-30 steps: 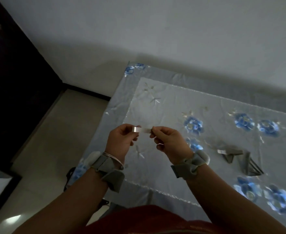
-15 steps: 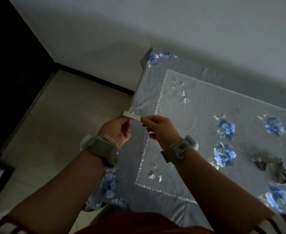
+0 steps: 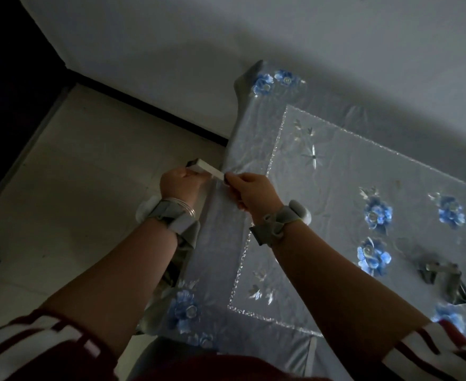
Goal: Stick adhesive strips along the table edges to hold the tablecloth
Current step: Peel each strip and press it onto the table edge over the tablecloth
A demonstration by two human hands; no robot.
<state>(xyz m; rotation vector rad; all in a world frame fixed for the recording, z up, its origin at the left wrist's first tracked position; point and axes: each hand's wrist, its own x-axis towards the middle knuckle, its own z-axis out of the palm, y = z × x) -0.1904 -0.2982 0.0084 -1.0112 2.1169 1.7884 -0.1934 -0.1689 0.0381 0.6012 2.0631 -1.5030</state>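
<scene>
— At the left edge of the tablecloth (image 3: pixel 234 149), left hand (image 3: pixel 181 182) and right hand (image 3: pixel 254 189) each pinch an end of the adhesive strip (image 3: pixel 208 170).
— Slack could fold it onto itself, or stick it down crooked.

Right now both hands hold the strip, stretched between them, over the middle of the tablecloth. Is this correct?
Not quite. The left hand and right hand do hold the strip stretched between them, but at the left edge of the tablecloth, not over its middle. The head view shows this.
</scene>
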